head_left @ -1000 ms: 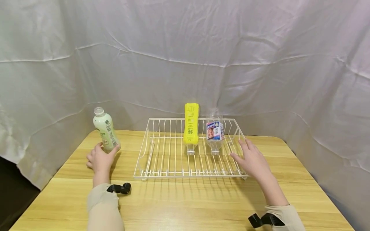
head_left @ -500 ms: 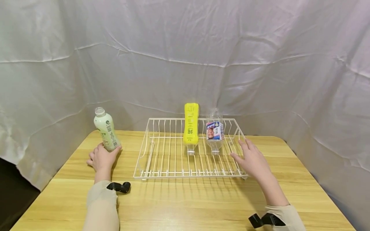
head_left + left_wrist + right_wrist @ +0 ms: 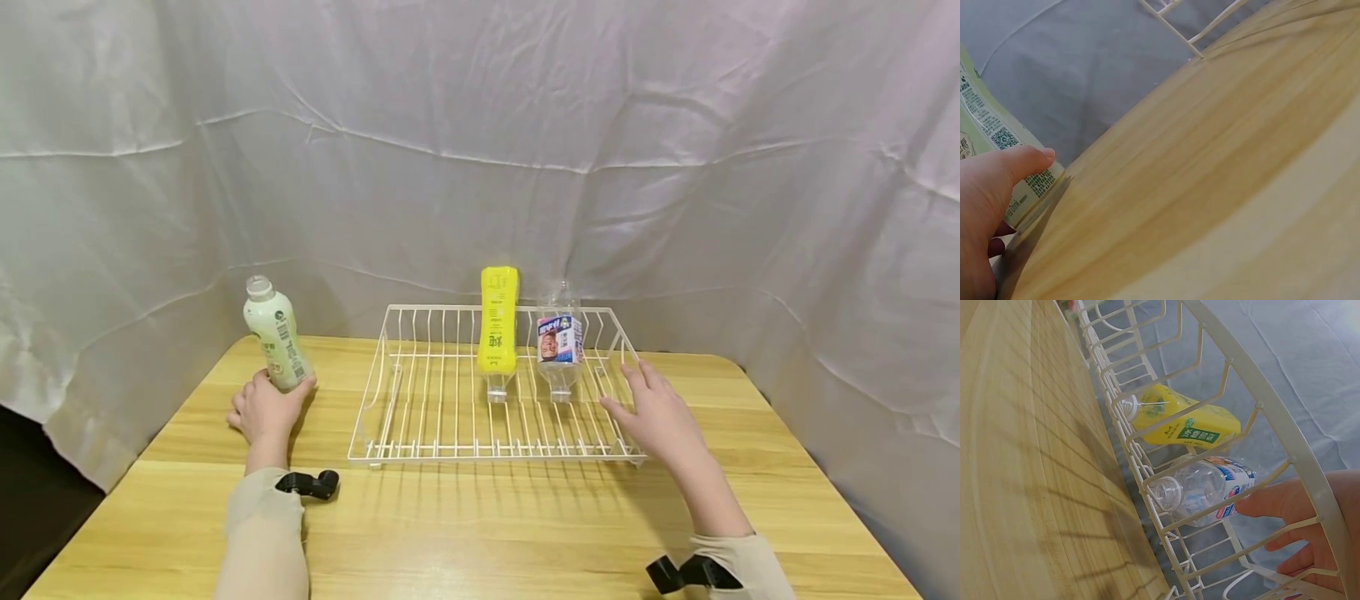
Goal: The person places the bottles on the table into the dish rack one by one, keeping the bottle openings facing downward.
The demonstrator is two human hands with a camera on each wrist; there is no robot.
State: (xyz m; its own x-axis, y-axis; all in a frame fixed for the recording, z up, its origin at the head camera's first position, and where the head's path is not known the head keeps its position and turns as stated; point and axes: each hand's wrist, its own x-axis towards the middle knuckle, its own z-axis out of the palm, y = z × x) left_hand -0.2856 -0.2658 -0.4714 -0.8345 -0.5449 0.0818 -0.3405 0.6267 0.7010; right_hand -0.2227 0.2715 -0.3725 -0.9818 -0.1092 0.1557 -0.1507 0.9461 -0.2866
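Observation:
A pale green bottle (image 3: 277, 333) with an uncapped neck stands at the left of the table. My left hand (image 3: 266, 411) holds it low down near its base; in the left wrist view the thumb (image 3: 1029, 160) lies across the printed label. On the right, my right hand (image 3: 660, 412) is at the right side of a white wire rack (image 3: 427, 457), its fingers loosely extended and holding nothing. Two bottles lean neck-down in the rack: a yellow one (image 3: 498, 325) and a clear one (image 3: 560, 342) with a blue and white label. The clear one is nearer the right hand.
The rack stands in the middle of the wooden table (image 3: 450, 533), raised on short feet. Grey cloth (image 3: 420, 167) hangs behind and at both sides of the table. Black camera mounts (image 3: 309, 485) sit on both wrists.
The left forearm has shifted very slightly, and the green bottle has moved a touch to the right with the left hand. The right hand and rack look the same.

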